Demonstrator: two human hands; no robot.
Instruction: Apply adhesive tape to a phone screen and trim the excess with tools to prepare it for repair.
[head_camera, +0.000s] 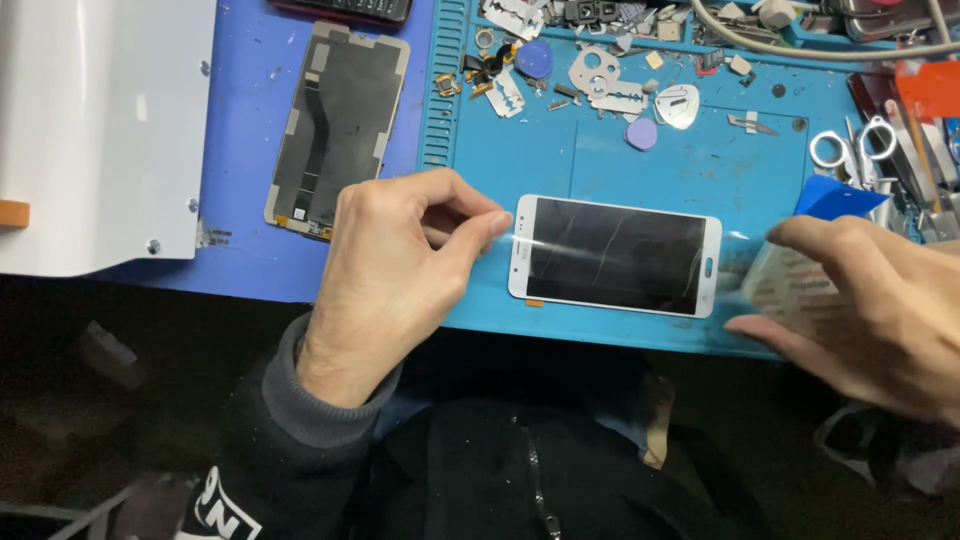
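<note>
we pinch the clear film in the left hand, the right hand grasping the roll; best kept taut, low over the phone.

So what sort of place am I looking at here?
Most likely a phone repair bench. A white phone screen lies on a blue work mat, a bare display panel sits beside it, and small parts, picks and razor blades litter the mat's top.
</note>
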